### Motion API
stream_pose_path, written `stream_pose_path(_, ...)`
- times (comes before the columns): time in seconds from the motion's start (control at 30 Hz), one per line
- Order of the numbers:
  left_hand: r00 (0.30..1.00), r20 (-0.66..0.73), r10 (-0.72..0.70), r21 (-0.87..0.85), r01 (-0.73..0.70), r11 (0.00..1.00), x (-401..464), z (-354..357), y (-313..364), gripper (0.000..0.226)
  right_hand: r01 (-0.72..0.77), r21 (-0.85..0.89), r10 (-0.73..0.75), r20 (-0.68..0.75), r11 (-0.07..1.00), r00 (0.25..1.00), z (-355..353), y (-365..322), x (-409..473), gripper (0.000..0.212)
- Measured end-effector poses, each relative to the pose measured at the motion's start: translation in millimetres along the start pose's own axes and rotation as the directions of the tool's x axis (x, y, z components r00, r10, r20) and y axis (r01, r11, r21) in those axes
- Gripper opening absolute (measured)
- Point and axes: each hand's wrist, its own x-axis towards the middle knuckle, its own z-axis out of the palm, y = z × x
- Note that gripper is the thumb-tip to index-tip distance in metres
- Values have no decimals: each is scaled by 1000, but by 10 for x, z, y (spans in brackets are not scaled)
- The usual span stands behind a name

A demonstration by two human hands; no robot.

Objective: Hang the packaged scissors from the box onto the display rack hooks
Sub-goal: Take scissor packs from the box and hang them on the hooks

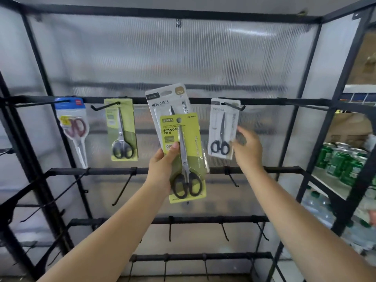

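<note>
My left hand (pixel 162 165) grips two scissor packs (pixel 183 151) for hanging, my right hand (pixel 247 148) open beside a hung pack (pixel 222 129); next, I'd thread one onto a free hook (pixel 233 179).

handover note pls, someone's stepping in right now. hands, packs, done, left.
Left hand: grips two packs, a green pack in front and a white pack behind it, held up before the top bar.
Right hand: fingers at the edge of the hung white pack, blurred; grip unclear.
Done: three packs on top-row hooks, namely the blue pack, the hung green pack and the hung white pack.
Left: hang the two held packs. Lower hooks are bare. The box is out of view.
</note>
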Motion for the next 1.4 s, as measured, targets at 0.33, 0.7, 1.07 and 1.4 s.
stream_pose_path(0.33, 997, 78, 7, -102, 1, 995, -149, -173, -71, 26, -34, 305, -53, 271, 952, 961, 410, -321, -826, 42)
stream_pose_path(0.7, 971, -112, 211, -21, -214, 977, -277, -1095, 301, 13, 12, 371, -151, 348, 928, 925, 1060, -803, -1081, 47)
stream_pose_path(1.07, 914, -295, 280, 19, -287, 958, -239, -1952, 1018, 8, 63, 432, -177, 228, 900, 957, 1696, -1310, -1039, 47)
stream_pose_path(1.4, 950, -207, 235, 31, -233, 972, -117, -2191, 1021, 16, 24, 379, -115, 219, 925, 969, 1944, -1333, -981, 60)
